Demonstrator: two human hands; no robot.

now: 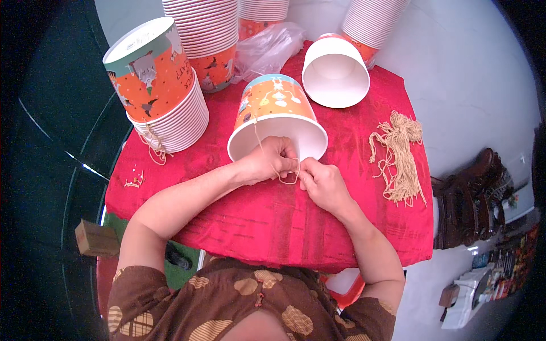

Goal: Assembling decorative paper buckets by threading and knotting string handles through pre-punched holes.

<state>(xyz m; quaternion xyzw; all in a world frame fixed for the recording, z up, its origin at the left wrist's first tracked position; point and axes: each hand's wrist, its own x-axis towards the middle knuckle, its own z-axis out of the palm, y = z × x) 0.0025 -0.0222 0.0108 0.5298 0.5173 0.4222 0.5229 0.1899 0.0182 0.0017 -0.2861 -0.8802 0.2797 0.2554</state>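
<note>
An orange paper bucket (277,96) with a teal band and printed figures lies on its side, its white mouth facing me. Tan string (257,133) runs from the left of its rim down to my hands and makes a small loop below the mouth. My left hand (272,161) is closed, pinching the string at the rim's lower edge. Close beside it on the right, my right hand (322,181) is closed too, with thumb and forefinger on the string. The hidden fingertips leave the end of the string out of sight.
A bundle of tan strings (400,156) lies on the red tablecloth (318,221) at right. Another white-mouthed bucket (335,74) rests behind. Stacked buckets (151,74) stand at left, with taller stacks (207,34) behind and a clear plastic bag (267,50). Small scraps (135,181) lie at the left.
</note>
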